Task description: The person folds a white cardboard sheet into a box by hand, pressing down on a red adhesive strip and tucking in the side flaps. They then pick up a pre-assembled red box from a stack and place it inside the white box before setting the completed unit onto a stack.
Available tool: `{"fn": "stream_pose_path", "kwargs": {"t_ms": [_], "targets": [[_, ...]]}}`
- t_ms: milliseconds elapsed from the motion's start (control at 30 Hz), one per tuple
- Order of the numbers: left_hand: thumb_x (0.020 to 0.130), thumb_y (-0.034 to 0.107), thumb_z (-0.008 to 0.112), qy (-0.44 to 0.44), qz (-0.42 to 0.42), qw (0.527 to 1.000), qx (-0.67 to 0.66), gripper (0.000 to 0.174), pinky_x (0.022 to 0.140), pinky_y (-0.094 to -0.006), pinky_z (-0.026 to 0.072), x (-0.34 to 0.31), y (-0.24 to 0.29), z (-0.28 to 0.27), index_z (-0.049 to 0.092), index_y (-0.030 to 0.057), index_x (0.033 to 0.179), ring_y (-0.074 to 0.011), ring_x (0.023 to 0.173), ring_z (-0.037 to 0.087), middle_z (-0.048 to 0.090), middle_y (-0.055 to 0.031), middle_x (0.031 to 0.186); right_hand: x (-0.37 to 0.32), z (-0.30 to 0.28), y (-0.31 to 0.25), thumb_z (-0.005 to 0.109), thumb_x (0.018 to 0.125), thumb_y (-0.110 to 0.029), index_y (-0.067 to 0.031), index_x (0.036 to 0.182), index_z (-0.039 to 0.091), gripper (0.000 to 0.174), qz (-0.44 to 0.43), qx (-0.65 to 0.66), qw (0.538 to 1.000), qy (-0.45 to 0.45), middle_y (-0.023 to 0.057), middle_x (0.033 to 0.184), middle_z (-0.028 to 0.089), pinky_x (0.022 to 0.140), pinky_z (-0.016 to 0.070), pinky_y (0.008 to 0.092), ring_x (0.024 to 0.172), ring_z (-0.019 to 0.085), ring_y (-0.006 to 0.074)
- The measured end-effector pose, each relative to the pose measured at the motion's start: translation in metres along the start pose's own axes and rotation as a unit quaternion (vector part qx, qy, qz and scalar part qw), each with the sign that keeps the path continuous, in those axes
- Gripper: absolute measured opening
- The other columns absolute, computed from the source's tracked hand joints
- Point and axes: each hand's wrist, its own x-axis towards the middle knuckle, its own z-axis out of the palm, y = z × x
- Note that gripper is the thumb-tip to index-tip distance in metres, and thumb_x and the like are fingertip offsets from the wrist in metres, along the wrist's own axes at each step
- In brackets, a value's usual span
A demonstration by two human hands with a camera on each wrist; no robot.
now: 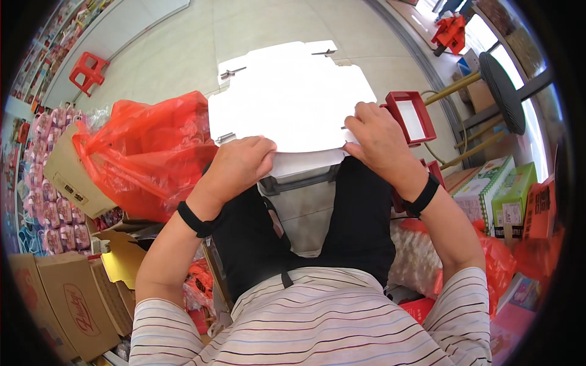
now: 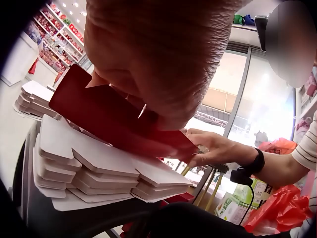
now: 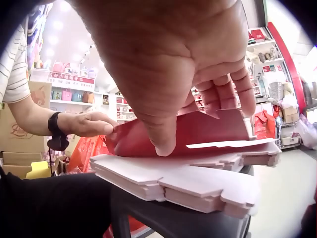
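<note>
A die-cut cardboard box blank (image 1: 293, 100), white on top and red underneath, lies in front of my knees in the head view. My left hand (image 1: 240, 163) grips its near edge on the left. At the near right corner my right hand (image 1: 379, 141) pinches the blank, its thumb (image 3: 164, 141) against the red face in the right wrist view. The near part of the blank is raised and bent, showing its red side (image 2: 114, 119) in the left wrist view. Below it sits a stack of white blanks (image 2: 99, 168) on a dark stool (image 3: 143, 210).
A folded red box (image 1: 421, 137) with a white inside stands just right of the blank. Red plastic bags (image 1: 159, 146) bulge at the left, beside cartons (image 1: 76, 311). Green and white boxes (image 1: 513, 192) lie to the right, near a round stool (image 1: 500, 91).
</note>
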Motion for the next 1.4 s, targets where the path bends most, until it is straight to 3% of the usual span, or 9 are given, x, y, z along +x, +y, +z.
{"fn": "stream_pose_path", "kwargs": {"t_ms": [133, 233, 400, 467, 600, 767, 967, 1067, 1400], "targets": [[0.099, 0.015, 0.069, 0.0, -0.01, 1.0, 0.022, 0.015, 0.079, -0.0446, 0.0578, 0.004, 0.003, 0.002, 0.072, 0.0064, 0.111, -0.0366, 0.09, 0.071, 0.074, -0.0137, 0.1, 0.011, 0.026, 0.021, 0.08, 0.083, -0.008, -0.0033, 0.1, 0.069, 0.02, -0.056, 0.101, 0.993, -0.017, 0.0118, 0.098, 0.065, 0.087, 0.0529, 0.0455, 0.1, 0.064, 0.0342], [0.1, 0.019, 0.07, -0.003, -0.027, 1.0, 0.0, 0.016, 0.077, -0.0434, 0.0569, 0.011, -0.01, 0.003, 0.073, 0.0052, 0.107, -0.0371, 0.089, 0.071, 0.073, -0.0139, 0.099, 0.022, 0.036, 0.031, 0.075, 0.09, -0.008, -0.0037, 0.099, 0.071, 0.011, -0.033, 0.181, 0.982, -0.041, 0.0127, 0.094, 0.066, 0.084, 0.0535, 0.0442, 0.095, 0.065, 0.0338], [0.104, 0.025, 0.068, -0.048, -0.076, 0.996, -0.029, 0.024, 0.077, -0.0416, 0.056, 0.037, -0.034, -0.002, 0.072, 0.0008, 0.108, -0.036, 0.083, 0.068, 0.068, -0.0151, 0.097, 0.059, 0.017, 0.042, 0.075, 0.097, -0.029, 0.0026, 0.109, 0.072, 0.034, 0.138, 0.2, 0.944, -0.222, 0.0162, 0.103, 0.07, 0.085, 0.0522, 0.0383, 0.099, 0.067, 0.0332], [0.105, 0.027, 0.066, -0.054, -0.074, 0.995, -0.047, 0.029, 0.072, -0.0393, 0.0581, 0.042, -0.046, 0.001, 0.071, -0.0018, 0.11, -0.0309, 0.079, 0.068, 0.065, -0.0142, 0.101, 0.062, 0.023, 0.046, 0.075, 0.096, -0.028, 0.0025, 0.11, 0.072, 0.034, 0.127, 0.203, 0.951, -0.195, 0.0164, 0.102, 0.069, 0.085, 0.052, 0.0386, 0.098, 0.067, 0.0323], [0.103, 0.032, 0.063, -0.108, -0.173, 0.977, -0.068, 0.033, 0.089, -0.0462, 0.0539, 0.052, -0.038, -0.004, 0.074, 0.0004, 0.107, -0.0388, 0.1, 0.068, 0.07, -0.0205, 0.105, 0.069, 0.036, 0.052, 0.074, 0.095, -0.028, 0.0019, 0.11, 0.072, 0.034, 0.111, 0.179, 0.957, -0.199, 0.0167, 0.101, 0.068, 0.086, 0.0515, 0.0405, 0.097, 0.066, 0.0321], [0.1, 0.033, 0.064, -0.148, -0.205, 0.966, -0.054, 0.036, 0.088, -0.0485, 0.0538, 0.062, -0.039, -0.005, 0.074, -0.0023, 0.104, -0.0417, 0.096, 0.069, 0.071, -0.0244, 0.099, 0.075, 0.038, 0.052, 0.073, 0.095, -0.03, 0.0021, 0.107, 0.072, 0.034, 0.128, 0.164, 0.95, -0.233, 0.0181, 0.101, 0.066, 0.086, 0.051, 0.0425, 0.096, 0.065, 0.0337], [0.103, 0.033, 0.063, -0.194, -0.175, 0.965, -0.011, 0.037, 0.082, -0.0448, 0.0563, 0.071, -0.05, -0.005, 0.071, -0.0033, 0.107, -0.0353, 0.094, 0.067, 0.067, -0.0208, 0.103, 0.074, 0.043, 0.055, 0.073, 0.095, -0.031, 0.002, 0.104, 0.071, 0.034, 0.124, 0.164, 0.954, -0.22, 0.0191, 0.1, 0.065, 0.085, 0.0506, 0.0438, 0.095, 0.064, 0.0349], [0.101, 0.032, 0.064, -0.184, -0.165, 0.969, -0.025, 0.037, 0.091, -0.048, 0.0499, 0.071, -0.05, -0.002, 0.071, -0.0041, 0.106, -0.0412, 0.099, 0.065, 0.068, -0.0247, 0.102, 0.073, 0.047, 0.057, 0.073, 0.095, -0.031, 0.0014, 0.104, 0.071, 0.034, 0.115, 0.153, 0.959, -0.212, 0.0194, 0.099, 0.064, 0.085, 0.0506, 0.0443, 0.095, 0.064, 0.0356], [0.101, 0.03, 0.066, -0.185, -0.2, 0.962, 0.02, 0.036, 0.091, -0.047, 0.0546, 0.072, -0.037, 0.0, 0.071, -0.0057, 0.105, -0.0417, 0.102, 0.068, 0.069, -0.0261, 0.107, 0.079, 0.045, 0.05, 0.073, 0.093, -0.027, 0.0013, 0.104, 0.072, 0.03, 0.111, 0.129, 0.957, -0.234, 0.0216, 0.104, 0.067, 0.088, 0.0516, 0.0457, 0.101, 0.066, 0.0377]]}}
